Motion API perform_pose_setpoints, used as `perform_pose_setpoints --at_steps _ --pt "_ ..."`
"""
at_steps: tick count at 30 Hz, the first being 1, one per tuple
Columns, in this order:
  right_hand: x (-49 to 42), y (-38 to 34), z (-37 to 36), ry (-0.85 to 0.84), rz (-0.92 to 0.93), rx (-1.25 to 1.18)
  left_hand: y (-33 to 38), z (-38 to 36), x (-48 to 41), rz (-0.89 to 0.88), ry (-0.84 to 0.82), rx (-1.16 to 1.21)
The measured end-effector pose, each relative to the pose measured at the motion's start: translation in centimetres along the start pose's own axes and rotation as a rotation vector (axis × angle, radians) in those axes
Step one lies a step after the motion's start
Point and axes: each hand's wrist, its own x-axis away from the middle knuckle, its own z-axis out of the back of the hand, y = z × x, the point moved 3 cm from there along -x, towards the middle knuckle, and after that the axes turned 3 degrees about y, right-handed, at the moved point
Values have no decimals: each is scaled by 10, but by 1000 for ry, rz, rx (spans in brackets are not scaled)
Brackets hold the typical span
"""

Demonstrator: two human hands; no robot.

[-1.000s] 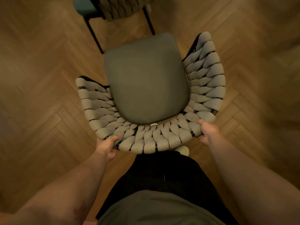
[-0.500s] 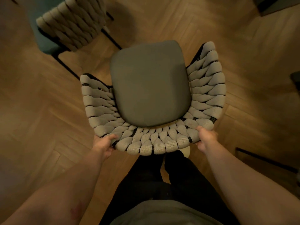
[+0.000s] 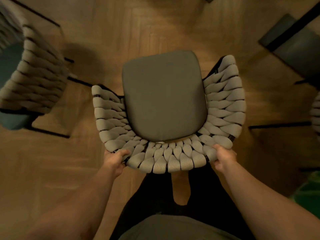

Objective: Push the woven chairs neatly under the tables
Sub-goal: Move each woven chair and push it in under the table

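At centre frame, seen from above: a beige rope-woven armchair with a grey-green seat cushion (image 3: 164,101), standing on herringbone wooden floor (image 3: 138,28). Bare floor lies ahead of its front edge; to its left, near but apart, a second woven chair with a teal seat (image 3: 38,80); to its upper right, a dark grey furniture edge (image 3: 297,47) — table or seat, unclear. Left hand (image 3: 115,160) and right hand (image 3: 223,157) each curl round the rear rim of its woven backrest — thumbs on top, fingertips hidden beneath, one hand at each rear corner.

woven chair (image 3: 223,108), grey cushion, upright on wood floor, btwn both hands
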Motion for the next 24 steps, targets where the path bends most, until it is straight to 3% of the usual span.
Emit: perform_pose_setpoints --at_steps 5,13,24 --pt "15 46 -2 48 -73 -150 51 -8 -19 -94 -110 -202" --pt "21 101 9 64 -236 -334 86 -38 -24 -190 -130 -435" --pt "29 143 25 52 -207 -450 83 -55 -19 -368 -197 -570"
